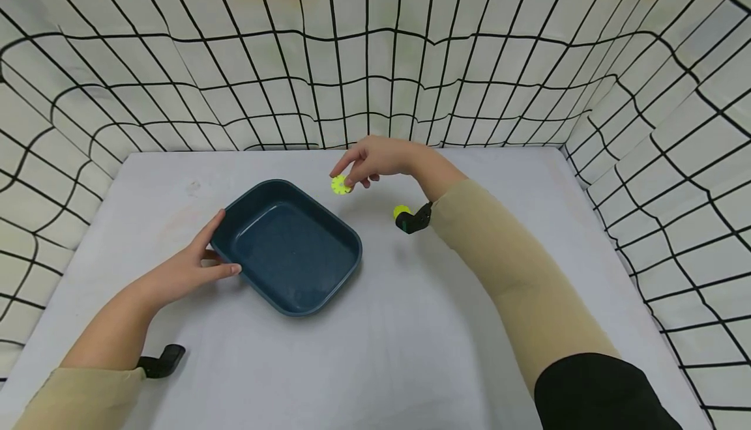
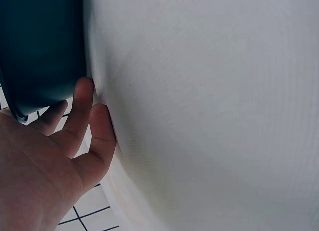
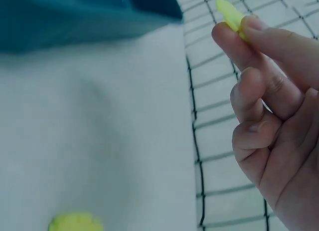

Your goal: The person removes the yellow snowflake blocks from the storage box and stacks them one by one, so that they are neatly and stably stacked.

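A dark blue rectangular tray [image 1: 293,247] with raised walls lies on the white-covered table. At its left corner, my left hand [image 1: 193,264] grips the wall, thumb and forefinger spread to either side. Seen from the left wrist, the other fingers [image 2: 82,104] are bent low against the tray's outer side. Beyond the tray's far right side, my right hand [image 1: 381,159] pinches a flat, bright yellow disc [image 1: 339,185] with a notched edge between thumb and forefinger. A second yellow disc [image 1: 401,211] lies below the right wrist, partly covered by the wrist camera.
The white table [image 1: 446,352] is bordered at the back and sides by black netting [image 1: 366,52] over pale walls. Black wrist cameras, such as the left one [image 1: 164,361], jut out from both wrists.
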`<state>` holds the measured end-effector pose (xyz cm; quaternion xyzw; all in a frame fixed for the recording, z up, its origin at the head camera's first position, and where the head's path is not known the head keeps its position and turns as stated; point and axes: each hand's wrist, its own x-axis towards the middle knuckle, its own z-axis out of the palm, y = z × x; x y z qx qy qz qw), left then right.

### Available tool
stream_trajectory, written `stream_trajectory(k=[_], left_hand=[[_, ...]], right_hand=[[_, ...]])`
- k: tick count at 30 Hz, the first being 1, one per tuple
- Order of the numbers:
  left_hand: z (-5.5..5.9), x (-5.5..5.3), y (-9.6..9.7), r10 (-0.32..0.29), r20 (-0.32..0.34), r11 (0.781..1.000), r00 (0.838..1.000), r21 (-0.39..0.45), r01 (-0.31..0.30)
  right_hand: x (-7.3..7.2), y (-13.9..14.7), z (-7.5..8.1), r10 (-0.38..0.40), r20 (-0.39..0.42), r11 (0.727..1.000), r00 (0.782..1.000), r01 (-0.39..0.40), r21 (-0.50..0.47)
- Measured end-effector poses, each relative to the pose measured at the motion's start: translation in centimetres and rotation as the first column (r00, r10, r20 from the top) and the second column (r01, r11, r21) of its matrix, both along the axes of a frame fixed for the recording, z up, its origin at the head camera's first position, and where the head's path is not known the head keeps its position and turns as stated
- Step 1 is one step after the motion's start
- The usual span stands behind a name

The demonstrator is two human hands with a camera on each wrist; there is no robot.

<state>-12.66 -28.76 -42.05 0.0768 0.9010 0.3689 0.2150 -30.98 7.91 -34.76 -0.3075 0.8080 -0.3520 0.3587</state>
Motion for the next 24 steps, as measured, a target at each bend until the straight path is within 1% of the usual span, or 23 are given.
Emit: stream_trajectory(k=[4, 7, 11, 16, 21, 24], left_hand=[[0.0, 0.0, 0.1, 0.003, 0.0, 1.0, 1.0, -0.006, -0.003], [0.0, 0.0, 0.1, 0.006, -0.002, 1.0, 1.0, -0.013, -0.006], [-0.1, 0.0, 0.0, 0.007, -0.006, 1.0, 1.0, -0.015, -0.007], [-0.1, 0.1, 0.1, 0.007, -0.001, 1.0, 1.0, -0.014, -0.007], [0.0, 0.1, 0.2, 0.01, 0.005, 1.0, 1.0, -0.02, -0.01], [0.1, 0.1, 0.3, 0.012, 0.006, 1.0, 1.0, -0.026, -0.012]], right_hand=[[-0.3, 2.3, -1.3, -0.039, 0.003, 0.999, 0.999, 0.038, 0.039], [-0.3, 4.0, -2.4, -0.076, 0.034, 0.996, 0.997, 0.074, 0.057], [-0.1, 6.1, -3.7, -0.113, 0.073, 0.992, 0.991, 0.109, 0.062], [0.1, 8.5, -5.4, -0.134, 0.089, 0.99, 0.987, 0.129, 0.056], [0.4, 10.2, -7.0, -0.176, 0.095, 0.983, 0.98, 0.17, 0.072], [0.5, 10.7, -7.6, -0.197, 0.09, 0.978, 0.976, 0.19, 0.083]])
